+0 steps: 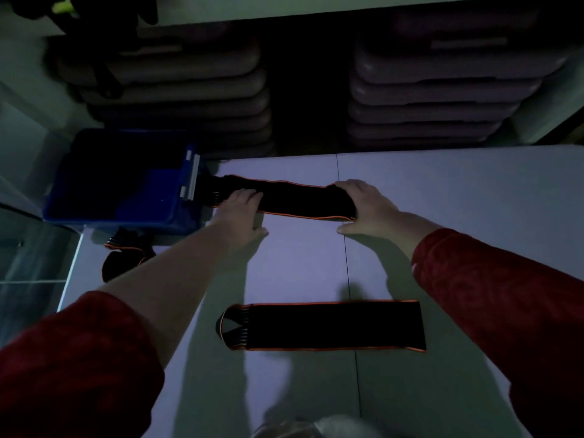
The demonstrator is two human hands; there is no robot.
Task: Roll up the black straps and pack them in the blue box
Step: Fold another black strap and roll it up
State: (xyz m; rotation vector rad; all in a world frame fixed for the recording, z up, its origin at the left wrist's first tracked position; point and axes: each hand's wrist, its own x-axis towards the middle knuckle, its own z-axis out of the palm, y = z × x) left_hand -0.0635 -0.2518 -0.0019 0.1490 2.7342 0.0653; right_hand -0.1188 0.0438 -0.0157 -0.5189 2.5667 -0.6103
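Frame dim, bluish cast. Table [300,263] between both hands is the brightest zone; soft arm shadows fall toward camera. Background beyond the hands murky. Edges bowed by wide-angle; slight softness overall.

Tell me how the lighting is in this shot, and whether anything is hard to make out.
Head view: dim with a bluish cast; the white table is brightest, with soft arm shadows across it. The blue box interior is too dark to read, and both black straps show only their orange edging. Stacked items behind are murky; edges bow from the wide lens.
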